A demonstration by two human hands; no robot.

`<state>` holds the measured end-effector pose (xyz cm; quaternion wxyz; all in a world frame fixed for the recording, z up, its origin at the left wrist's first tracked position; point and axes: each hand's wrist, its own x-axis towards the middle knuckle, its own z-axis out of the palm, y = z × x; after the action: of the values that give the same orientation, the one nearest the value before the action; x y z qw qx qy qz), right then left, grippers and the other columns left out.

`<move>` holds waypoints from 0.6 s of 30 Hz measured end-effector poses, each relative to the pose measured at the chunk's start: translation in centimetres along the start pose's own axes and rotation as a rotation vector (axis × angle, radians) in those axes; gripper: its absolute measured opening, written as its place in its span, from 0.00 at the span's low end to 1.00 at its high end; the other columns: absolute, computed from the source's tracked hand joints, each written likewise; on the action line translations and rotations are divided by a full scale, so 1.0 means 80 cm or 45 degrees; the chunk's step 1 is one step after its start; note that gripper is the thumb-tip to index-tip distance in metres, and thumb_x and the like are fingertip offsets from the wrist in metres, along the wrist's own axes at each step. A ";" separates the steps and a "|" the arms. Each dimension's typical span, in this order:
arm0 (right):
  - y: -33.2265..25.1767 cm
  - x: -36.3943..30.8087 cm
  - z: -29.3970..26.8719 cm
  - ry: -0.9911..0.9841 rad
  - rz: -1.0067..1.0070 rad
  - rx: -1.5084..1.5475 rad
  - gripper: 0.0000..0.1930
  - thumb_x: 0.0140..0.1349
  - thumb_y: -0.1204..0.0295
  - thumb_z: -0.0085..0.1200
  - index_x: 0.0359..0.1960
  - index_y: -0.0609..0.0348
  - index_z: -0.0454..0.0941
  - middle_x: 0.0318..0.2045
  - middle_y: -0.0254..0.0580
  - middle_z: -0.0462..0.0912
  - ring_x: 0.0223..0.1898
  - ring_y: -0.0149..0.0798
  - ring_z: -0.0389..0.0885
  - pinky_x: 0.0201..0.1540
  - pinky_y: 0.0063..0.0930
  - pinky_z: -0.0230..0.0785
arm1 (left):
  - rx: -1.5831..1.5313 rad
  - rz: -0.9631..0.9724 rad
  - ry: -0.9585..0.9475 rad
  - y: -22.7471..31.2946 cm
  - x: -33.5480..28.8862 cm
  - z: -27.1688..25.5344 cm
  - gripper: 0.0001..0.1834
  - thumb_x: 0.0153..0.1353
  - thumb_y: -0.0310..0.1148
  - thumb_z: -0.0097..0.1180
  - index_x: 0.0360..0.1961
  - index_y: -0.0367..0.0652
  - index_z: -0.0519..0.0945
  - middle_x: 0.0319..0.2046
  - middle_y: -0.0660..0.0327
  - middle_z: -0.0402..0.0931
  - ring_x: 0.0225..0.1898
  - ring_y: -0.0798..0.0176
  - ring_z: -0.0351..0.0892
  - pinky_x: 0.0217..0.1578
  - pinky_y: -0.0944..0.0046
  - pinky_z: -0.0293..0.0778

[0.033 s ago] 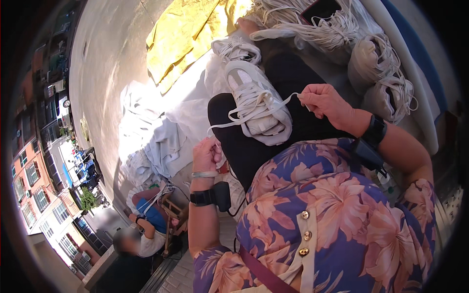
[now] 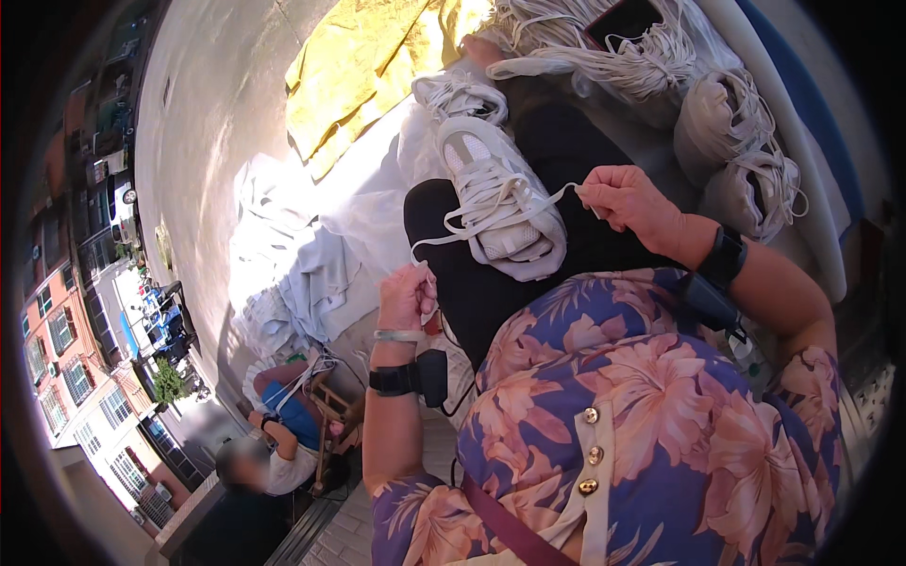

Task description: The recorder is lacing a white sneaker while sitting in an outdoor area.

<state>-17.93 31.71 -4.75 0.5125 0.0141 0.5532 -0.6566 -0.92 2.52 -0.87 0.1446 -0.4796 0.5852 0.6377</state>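
Observation:
A white and grey sneaker [image 2: 524, 241] rests across my lap on black trousers, its toe pointing away from me. White shoelace [image 2: 491, 200] lies loosely crossed over its front. One lace end runs left to my left hand [image 2: 408, 294], closed with fingers pinched on it beside my knee. The other end stretches right to my right hand [image 2: 623, 196], where thumb and fingers grip it above my right thigh. Both hands are held apart, away from the shoe. Just beyond the toe sits another bundle of white lace and shoe [image 2: 460, 98].
At the upper right are bundled white laces [image 2: 651, 61], a dark phone [image 2: 623, 21] and more laced shoes [image 2: 725, 118]. Yellow cloth [image 2: 363, 75] and white plastic sheeting [image 2: 293, 250] cover the ground ahead. A seated person [image 2: 293, 462] is at the lower left.
My left hand has shifted slightly right, and the lace running to it sags a little more. My right hand and the shoe stay nearly still.

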 end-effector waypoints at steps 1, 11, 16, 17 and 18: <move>0.000 0.000 0.006 -0.005 0.040 -0.005 0.10 0.60 0.66 0.51 0.22 0.54 0.72 0.16 0.25 0.66 0.15 0.17 0.57 0.17 0.12 0.48 | -0.012 0.010 0.013 -0.005 0.000 0.000 0.12 0.55 0.33 0.53 0.18 0.41 0.73 0.12 0.65 0.69 0.10 0.75 0.63 0.11 0.76 0.58; -0.009 0.013 0.005 0.033 -0.616 -1.551 0.13 0.49 0.63 0.57 0.26 0.61 0.71 0.23 0.43 0.73 0.25 0.42 0.72 0.29 0.32 0.63 | 1.777 0.625 0.210 0.009 -0.004 0.029 0.13 0.49 0.38 0.59 0.19 0.39 0.75 0.16 0.59 0.74 0.18 0.58 0.72 0.23 0.61 0.68; -0.021 0.053 0.029 0.091 -0.636 -1.224 0.13 0.50 0.67 0.57 0.32 0.63 0.71 0.24 0.39 0.71 0.26 0.35 0.71 0.31 0.26 0.64 | 1.424 1.026 0.461 0.020 0.011 0.047 0.09 0.44 0.34 0.57 0.25 0.40 0.77 0.22 0.56 0.75 0.24 0.52 0.73 0.29 0.56 0.69; -0.016 0.065 0.032 0.036 -0.728 -1.070 0.14 0.50 0.67 0.57 0.34 0.63 0.72 0.25 0.41 0.71 0.27 0.36 0.72 0.33 0.26 0.65 | 1.209 1.426 0.570 0.021 0.022 0.051 0.08 0.44 0.32 0.56 0.26 0.41 0.77 0.23 0.57 0.75 0.23 0.56 0.73 0.28 0.59 0.69; -0.012 0.077 0.037 -0.003 -0.768 -1.135 0.13 0.49 0.70 0.57 0.36 0.62 0.73 0.27 0.41 0.71 0.29 0.38 0.72 0.36 0.25 0.66 | 1.203 1.418 0.586 0.019 0.036 0.055 0.08 0.44 0.32 0.56 0.26 0.41 0.77 0.23 0.57 0.75 0.23 0.56 0.73 0.28 0.59 0.69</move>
<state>-19.88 25.31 -6.53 0.2581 -0.3649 0.7574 -0.4760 -5.46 4.93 -2.82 -0.1341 -0.1217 0.9664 0.1826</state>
